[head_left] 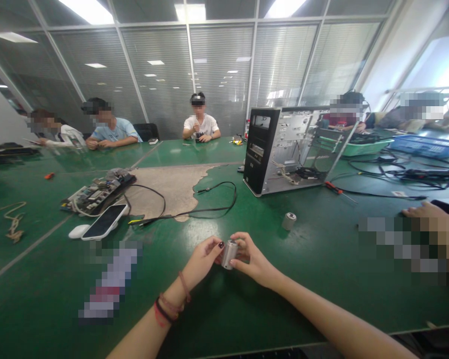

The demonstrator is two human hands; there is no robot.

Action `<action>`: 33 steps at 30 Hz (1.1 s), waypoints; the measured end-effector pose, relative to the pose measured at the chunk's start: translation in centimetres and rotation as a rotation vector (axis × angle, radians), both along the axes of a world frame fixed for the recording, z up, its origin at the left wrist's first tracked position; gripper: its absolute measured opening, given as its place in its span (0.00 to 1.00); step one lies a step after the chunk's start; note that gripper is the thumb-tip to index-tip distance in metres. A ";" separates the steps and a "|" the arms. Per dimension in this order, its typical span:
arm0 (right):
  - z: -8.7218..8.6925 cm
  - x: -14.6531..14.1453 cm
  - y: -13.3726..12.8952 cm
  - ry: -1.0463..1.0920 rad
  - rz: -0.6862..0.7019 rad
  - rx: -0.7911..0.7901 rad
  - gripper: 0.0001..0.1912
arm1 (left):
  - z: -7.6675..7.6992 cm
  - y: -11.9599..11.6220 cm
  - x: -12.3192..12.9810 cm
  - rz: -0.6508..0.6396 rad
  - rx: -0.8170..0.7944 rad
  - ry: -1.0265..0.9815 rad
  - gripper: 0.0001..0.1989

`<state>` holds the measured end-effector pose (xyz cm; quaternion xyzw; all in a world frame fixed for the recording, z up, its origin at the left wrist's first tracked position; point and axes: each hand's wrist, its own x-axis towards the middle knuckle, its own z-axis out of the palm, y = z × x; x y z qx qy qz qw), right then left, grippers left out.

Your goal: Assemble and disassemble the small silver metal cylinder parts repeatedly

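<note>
Between my two hands is a small silver metal cylinder (229, 255), standing nearly upright with a narrower top; it looks like a small motor. My right hand (255, 259) pinches it from the right, thumb low and forefinger near its top. From the left, my left hand (205, 255) closes thumb and fingers at its side; the fingertips are partly hidden behind it. A second silver cylinder (289, 221) of similar size, with a dark mark on its pale top, stands on the green table (194, 319) ahead and to the right.
An opened computer case (262, 154) stands beyond, with a red-handled screwdriver (334, 187) beside it. Leftward lie a phone (105, 222), a circuit board assembly (97, 192) and a black cable (179, 215). A neighbour's hand (430, 217) rests at right; several people sit around.
</note>
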<state>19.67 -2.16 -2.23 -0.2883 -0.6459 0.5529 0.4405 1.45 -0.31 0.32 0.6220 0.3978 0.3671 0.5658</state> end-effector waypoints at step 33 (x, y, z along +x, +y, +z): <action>-0.8 0.6 1.4 0.581 0.160 -0.898 0.09 | 0.3 0.3 -0.4 0.077 0.011 0.060 0.12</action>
